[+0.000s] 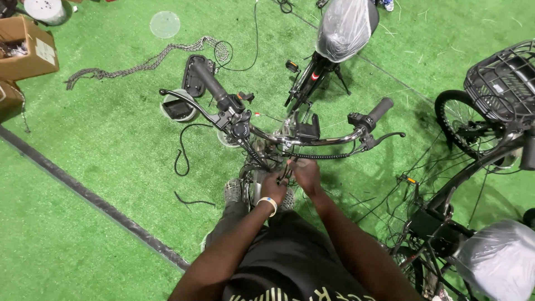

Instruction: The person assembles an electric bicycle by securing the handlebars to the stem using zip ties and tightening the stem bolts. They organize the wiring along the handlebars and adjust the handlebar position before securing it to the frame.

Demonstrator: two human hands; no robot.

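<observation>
Under handlebar (312,140), both hands' fingers pinch black cables (286,174); open turf (111,139) to left, bikes crowd right

Above the hands (290,181), a glossy chromed metal handlebar (312,140) is seen, capped by matt black ribbed rubber grips (380,108). Thin cables (287,173) of smooth black plastic are pinched at the fingertips. The floor (100,161) is covered in rough green artificial turf. Far left, matt brown cardboard (28,47) is seen; farther up, crinkled clear plastic film (343,25) is wrapped over a saddle, and a dull metal chain (145,64) lies up-left.
</observation>
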